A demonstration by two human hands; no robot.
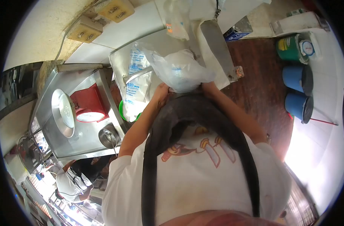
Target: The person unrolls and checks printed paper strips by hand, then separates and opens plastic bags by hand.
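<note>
In the head view a clear plastic bag [179,69] with pale contents bulges in front of my waist, by the counter's edge. My left hand [162,92] is closed at the bag's lower left side, fingers curled in. On the opposite side, my right hand [208,87] is at the bag's lower edge, and the plastic hides most of its fingers. Flat plastic bags with blue print [136,88] lie on the counter left of the filled bag. Another clear bag [176,22] hangs near the wall behind it.
To the left, a metal table [85,141] bears a red weighing scale [89,101] with a round pan [62,112], plus a metal pot [109,136]. A green container [122,110] sits under the printed bags. Blue buckets [297,78] stand right. Another person [72,180] works at lower left.
</note>
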